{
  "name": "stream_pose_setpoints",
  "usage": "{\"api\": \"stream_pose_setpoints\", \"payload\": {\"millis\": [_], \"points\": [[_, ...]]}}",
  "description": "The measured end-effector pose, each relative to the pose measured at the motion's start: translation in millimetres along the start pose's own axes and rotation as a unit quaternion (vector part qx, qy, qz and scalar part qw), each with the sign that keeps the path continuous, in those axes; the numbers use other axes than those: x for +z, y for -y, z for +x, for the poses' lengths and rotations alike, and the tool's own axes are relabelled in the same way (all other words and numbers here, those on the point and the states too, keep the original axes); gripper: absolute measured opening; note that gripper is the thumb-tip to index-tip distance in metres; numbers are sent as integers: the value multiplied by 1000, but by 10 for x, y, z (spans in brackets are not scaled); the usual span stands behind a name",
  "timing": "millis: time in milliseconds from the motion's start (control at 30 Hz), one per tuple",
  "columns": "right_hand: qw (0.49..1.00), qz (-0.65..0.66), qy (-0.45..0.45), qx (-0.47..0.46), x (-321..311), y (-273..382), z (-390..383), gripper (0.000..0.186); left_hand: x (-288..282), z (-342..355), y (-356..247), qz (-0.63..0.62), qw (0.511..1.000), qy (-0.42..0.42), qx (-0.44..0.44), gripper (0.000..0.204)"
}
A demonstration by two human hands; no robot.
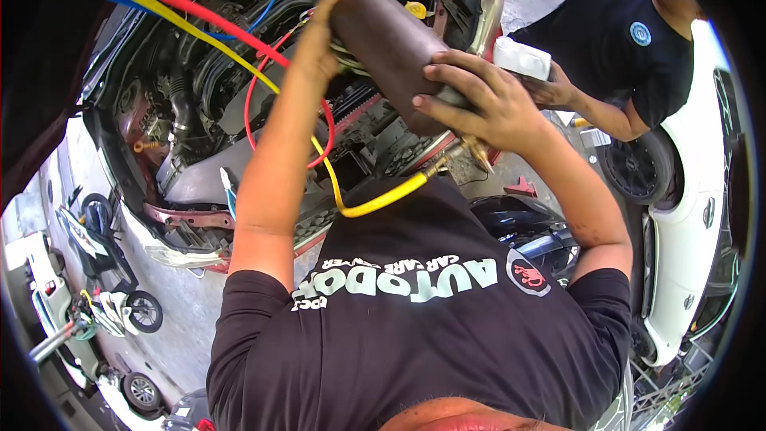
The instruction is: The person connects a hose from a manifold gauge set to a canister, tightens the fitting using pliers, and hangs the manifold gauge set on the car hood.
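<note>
Both my hands hold a dark brown gas cylinder (387, 40), tilted above a car's engine bay. My left hand (323, 44) presses its fingers along the far upper end. Wrapped over the near lower end, with fingers spread on its surface, is my right hand (491, 100). Just below that hand a brass valve fitting (479, 152) sticks out. A yellow hose (387, 195) runs from the fitting, loops in front of my chest and goes up to the left. A thin red hose (249, 108) hangs in a loop beside my left forearm.
The open engine bay (231, 104) of a red car lies ahead. Thick red hose (191, 8) crosses at upper left. On the right, a co-worker (594, 32) in a dark shirt holds a white container (523, 58). A white car (690, 231) stands right, a motorcycle (104, 263) left.
</note>
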State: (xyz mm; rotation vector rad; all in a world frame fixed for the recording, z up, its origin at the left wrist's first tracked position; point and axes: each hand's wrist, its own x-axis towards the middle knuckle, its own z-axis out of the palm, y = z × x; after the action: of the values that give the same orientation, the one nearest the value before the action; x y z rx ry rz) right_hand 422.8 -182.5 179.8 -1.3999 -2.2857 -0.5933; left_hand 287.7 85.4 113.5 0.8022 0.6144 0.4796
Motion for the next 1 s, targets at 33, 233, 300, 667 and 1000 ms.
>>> {"api": "stream_pose_setpoints", "payload": {"millis": [33, 233, 300, 667, 1000], "points": [[999, 3, -35, -19, 192, -48, -72, 51, -239, 164, -81, 12, 998, -13, 57, 86], [927, 271, -40, 256, 1262, -11, -607, 82, -276, -265, -757, 203, 932, -48, 296, 58], [915, 295, 6, 273, 1438, 88, -758, 79, -360, -354, -832, 294, 871, -66, 388, 74], [843, 385, 175, 333, 2069, 787, -1423, 66, -514, -593, -600, 567, 734, -108, 357, 98], [778, 429, 271, 370, 2072, 869, -1514, 63, -577, -1017, -697, 600, 722, -59, 341, 100]]}}
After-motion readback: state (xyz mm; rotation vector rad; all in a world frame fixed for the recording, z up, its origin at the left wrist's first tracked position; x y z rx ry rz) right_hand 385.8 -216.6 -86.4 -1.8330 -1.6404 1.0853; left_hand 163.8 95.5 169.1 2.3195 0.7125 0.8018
